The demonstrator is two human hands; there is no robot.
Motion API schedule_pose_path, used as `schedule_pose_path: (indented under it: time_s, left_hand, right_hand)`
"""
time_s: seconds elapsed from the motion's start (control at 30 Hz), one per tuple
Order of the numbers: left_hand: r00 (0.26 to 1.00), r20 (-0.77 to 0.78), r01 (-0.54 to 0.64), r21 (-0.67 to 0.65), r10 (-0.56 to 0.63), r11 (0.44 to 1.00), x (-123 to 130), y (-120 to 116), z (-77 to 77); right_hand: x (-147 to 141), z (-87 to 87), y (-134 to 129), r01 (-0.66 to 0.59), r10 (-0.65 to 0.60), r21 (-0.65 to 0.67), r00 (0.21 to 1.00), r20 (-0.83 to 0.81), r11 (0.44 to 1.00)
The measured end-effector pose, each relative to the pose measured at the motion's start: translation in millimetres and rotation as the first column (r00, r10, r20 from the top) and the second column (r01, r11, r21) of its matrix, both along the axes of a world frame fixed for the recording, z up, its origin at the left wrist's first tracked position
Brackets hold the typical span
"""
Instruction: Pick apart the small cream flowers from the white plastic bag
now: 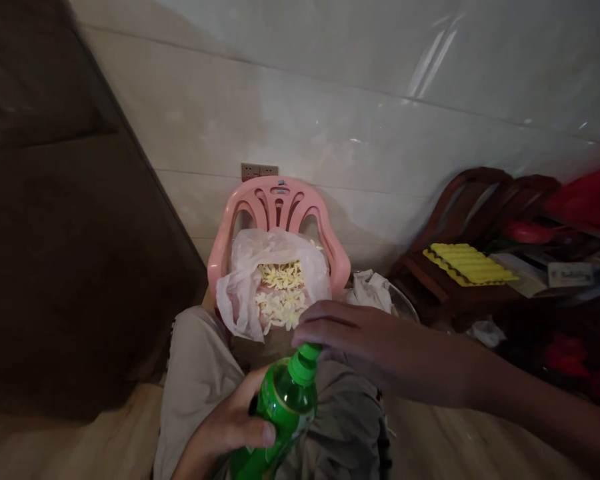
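Note:
A green plastic bottle stands tilted in front of my lap. My left hand is wrapped round its body, thumb on the near side. At the top, my right hand reaches over from the right with its fingers closed on the green bottle cap. The cap sits tilted at the bottle's neck; I cannot tell whether it is still on the thread. Just beyond, a white plastic bag lies spread on a pink plastic chair, with many pale yellow-white petal-like pieces on it.
Behind the chair is a tiled wall with a socket plate. A dark panel stands at the left. To the right, a yellow egg tray rests on a wooden chair, near a crumpled white bag.

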State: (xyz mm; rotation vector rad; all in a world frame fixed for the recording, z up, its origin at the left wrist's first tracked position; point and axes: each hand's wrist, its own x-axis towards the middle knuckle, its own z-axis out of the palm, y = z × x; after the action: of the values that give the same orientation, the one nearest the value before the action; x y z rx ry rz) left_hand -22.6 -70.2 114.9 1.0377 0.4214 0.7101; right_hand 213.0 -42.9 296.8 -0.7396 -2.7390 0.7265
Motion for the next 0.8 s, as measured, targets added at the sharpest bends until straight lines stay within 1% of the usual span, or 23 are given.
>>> schedule_pose_path:
  time_s: [0.13,0.23,0.3,0.43,0.57,0.7,0.8]
  left_hand:
    - [0.999,-0.046,-0.011,0.058,0.014,0.998,4.5,-0.2,17.1]
    - [0.997,-0.074,-0.022,0.096,0.029,0.995,6.7,-0.5,22.4]
    - [0.993,-0.099,-0.044,0.121,0.056,0.992,8.2,-1.1,22.1]
    - [0.973,-0.181,-0.109,0.200,0.146,0.974,11.5,-2.5,19.2]
    - [0.975,-0.163,-0.114,0.206,0.149,0.972,12.4,-2.7,16.7]
    - [0.975,-0.176,-0.098,0.208,0.135,0.973,11.5,-1.7,15.7]
    - [0.981,-0.148,-0.090,0.214,0.124,0.973,12.5,-1.2,16.5]
  right_hand:
    - [0.6,5.1,-4.7,0.004,-0.002,-0.024,0.997,0.074,1.000]
    - [-1.6,5.8,-5.3,0.026,-0.021,-0.039,0.993,0.120,0.999]
    - [-3.4,4.8,-4.2,0.049,-0.041,-0.056,0.989,0.142,0.997]
    - [-6.2,2.5,-2.3,0.125,-0.110,-0.078,0.978,0.179,0.989]
    - [-6.2,1.0,-3.1,0.195,-0.180,-0.066,0.965,0.190,0.979]
    - [-3.4,2.8,-3.1,0.171,-0.142,-0.140,0.970,0.196,0.975]
    - [-1.3,5.9,-3.0,0.145,-0.113,-0.169,0.976,0.184,0.975]
